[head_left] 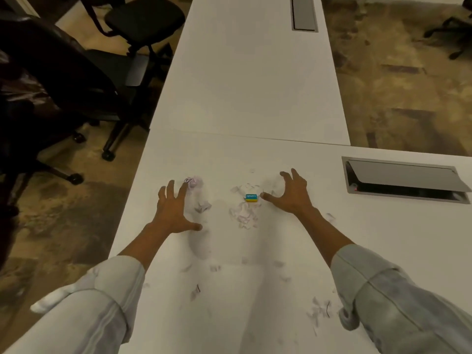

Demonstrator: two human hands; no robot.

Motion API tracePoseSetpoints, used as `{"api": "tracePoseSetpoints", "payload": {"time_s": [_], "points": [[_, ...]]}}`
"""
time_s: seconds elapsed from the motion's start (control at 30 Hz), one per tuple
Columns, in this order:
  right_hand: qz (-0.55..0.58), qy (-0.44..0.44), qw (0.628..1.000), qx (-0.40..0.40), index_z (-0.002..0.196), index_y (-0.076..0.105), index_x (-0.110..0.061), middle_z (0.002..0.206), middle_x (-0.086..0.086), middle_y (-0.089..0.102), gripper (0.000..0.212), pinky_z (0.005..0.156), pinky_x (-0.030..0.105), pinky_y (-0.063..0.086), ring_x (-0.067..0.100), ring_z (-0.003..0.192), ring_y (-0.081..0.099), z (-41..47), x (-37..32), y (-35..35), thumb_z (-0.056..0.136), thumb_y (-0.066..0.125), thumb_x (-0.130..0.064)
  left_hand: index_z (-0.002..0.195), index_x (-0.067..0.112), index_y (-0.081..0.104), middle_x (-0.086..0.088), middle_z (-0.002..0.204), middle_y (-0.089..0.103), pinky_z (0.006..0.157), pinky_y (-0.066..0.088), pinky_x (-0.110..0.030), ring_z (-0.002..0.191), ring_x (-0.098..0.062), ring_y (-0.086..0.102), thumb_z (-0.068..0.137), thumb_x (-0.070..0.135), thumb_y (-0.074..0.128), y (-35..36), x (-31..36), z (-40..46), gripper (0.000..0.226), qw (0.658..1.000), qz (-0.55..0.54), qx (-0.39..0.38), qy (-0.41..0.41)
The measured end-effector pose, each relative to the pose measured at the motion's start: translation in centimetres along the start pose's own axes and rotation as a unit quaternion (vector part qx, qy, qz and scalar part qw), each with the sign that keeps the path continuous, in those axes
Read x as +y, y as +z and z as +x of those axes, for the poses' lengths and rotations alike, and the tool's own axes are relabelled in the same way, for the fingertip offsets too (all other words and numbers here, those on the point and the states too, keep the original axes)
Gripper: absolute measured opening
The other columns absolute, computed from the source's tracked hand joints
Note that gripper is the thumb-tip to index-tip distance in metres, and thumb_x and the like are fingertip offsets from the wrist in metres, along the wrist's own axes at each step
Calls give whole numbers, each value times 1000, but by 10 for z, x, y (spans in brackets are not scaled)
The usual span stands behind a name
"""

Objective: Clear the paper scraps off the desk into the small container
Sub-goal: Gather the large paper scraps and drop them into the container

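Fingers (170, 190) of left hand (171, 213) spread wide and released, palm down on white worktop (255, 98), tips touching a crumpled paper ball (194, 182), thumb stuck out toward the middle. Fingers (287, 176) of right hand (291, 194) likewise splayed and grasping nothing, curled claw-like with tips on the surface, thumb pointing left and just beside a small blue and yellow box (251, 197). Box lying flat between both hands, long axis running left to right, printed side up. Paper scraps (242, 213) strewn loosely around and below the box, more near the lower worktop edge by the sleeves; too small and pale to tell any direction. Both forearms reaching forward, converging slightly, pale denim sleeves (408, 297) pushed back from wrists. Open cable hatch (406, 180) well to the right; office chairs (76, 80) on the left.
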State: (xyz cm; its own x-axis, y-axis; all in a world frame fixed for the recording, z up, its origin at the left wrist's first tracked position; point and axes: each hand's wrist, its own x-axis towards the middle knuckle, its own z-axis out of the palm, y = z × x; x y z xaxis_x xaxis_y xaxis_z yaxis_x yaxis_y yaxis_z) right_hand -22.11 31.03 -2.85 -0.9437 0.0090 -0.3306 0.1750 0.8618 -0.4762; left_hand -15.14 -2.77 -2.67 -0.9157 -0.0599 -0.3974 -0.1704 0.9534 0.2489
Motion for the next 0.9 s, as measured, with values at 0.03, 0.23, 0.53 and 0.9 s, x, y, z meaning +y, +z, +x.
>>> {"api": "tracePoseSetpoints", "payload": {"time_s": [0.03, 0.23, 0.53, 0.9], "points": [[-3, 10, 1000, 8, 148, 28, -18, 160, 12, 11, 106, 117, 53, 21, 35, 146, 8, 12, -1, 2, 66, 66, -74, 150, 25, -2, -15, 159, -7, 117, 13, -54, 145, -40, -8, 46, 69, 82, -5, 1, 11, 141, 1000, 4, -4, 3], [-6, 43, 999, 7, 152, 15, -12, 161, 17, 1, 103, 119, 56, 5, 34, 148, -5, 42, 4, 33, 78, 43, -78, 148, 34, -15, -15, 158, -20, 117, 17, -57, 144, -43, -12, 44, 68, 82, -8, 7, 58, 146, 994, 82, -66, 38], [-96, -207, 972, -63, 153, 6, -15, 162, 12, -5, 102, 119, 53, -1, 25, 148, -8, 39, -37, 79, 80, 37, -79, 150, 29, 13, -16, 157, 6, 113, 30, -47, 140, -36, 15, 62, 57, 79, 27, 24, 67, 114, 990, 40, -39, 126], [-229, -311, 920, -70, 143, 39, -16, 157, 15, 25, 56, 112, 50, 33, 34, 143, 22, -26, -24, 85, 94, 49, -40, 140, 21, 40, -15, 151, 25, 93, 52, -42, 135, -31, 27, 86, 15, 60, 43, 39, 21, 58, 984, 49, -32, 168]]}}
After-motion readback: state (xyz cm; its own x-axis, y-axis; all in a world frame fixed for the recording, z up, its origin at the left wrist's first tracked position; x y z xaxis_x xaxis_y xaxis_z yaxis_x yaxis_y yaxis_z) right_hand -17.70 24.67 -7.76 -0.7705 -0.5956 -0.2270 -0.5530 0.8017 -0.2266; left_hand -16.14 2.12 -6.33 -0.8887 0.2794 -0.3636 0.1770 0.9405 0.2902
